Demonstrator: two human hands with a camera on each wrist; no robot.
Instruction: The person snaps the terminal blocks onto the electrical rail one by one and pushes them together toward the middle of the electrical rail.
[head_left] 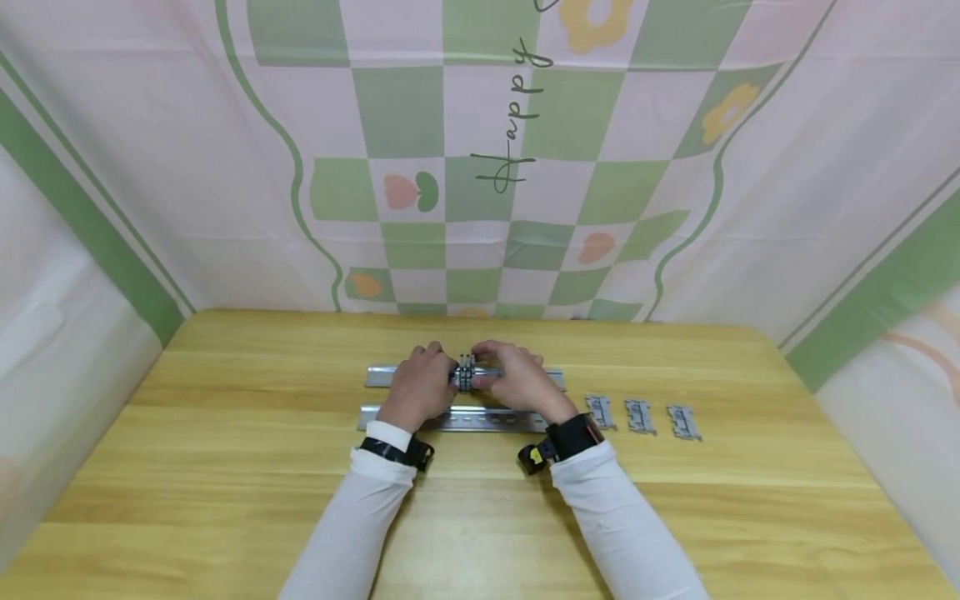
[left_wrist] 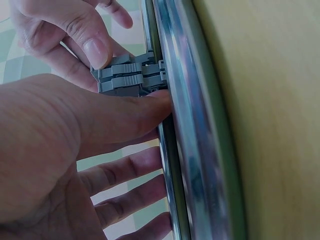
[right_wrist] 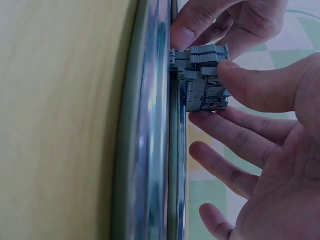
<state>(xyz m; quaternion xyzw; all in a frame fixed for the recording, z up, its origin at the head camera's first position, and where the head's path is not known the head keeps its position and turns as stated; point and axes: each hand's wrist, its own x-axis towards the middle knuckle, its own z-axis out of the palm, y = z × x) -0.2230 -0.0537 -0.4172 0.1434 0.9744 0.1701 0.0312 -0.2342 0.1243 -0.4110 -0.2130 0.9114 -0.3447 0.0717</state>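
In the head view, small grey terminal blocks (head_left: 467,372) stand side by side on the farther metal DIN rail (head_left: 380,376). My left hand (head_left: 422,385) is just left of them, holding the rail. Its thumb (left_wrist: 145,107) lies along the near side, right against the blocks, while the other fingers reach down behind the rail. From the other side my right hand (head_left: 521,379) pinches a terminal block (right_wrist: 205,90), thumb (right_wrist: 250,85) on its top and index finger below. Its remaining fingers spread loosely. The hands hide parts of the rail.
A second slotted DIN rail (head_left: 480,419) lies parallel in front, partly under the wrists. Three loose terminal blocks (head_left: 640,416) lie in a row on the wooden table (head_left: 225,467) to the right. A checked cloth (head_left: 480,242) hangs behind the table's far edge.
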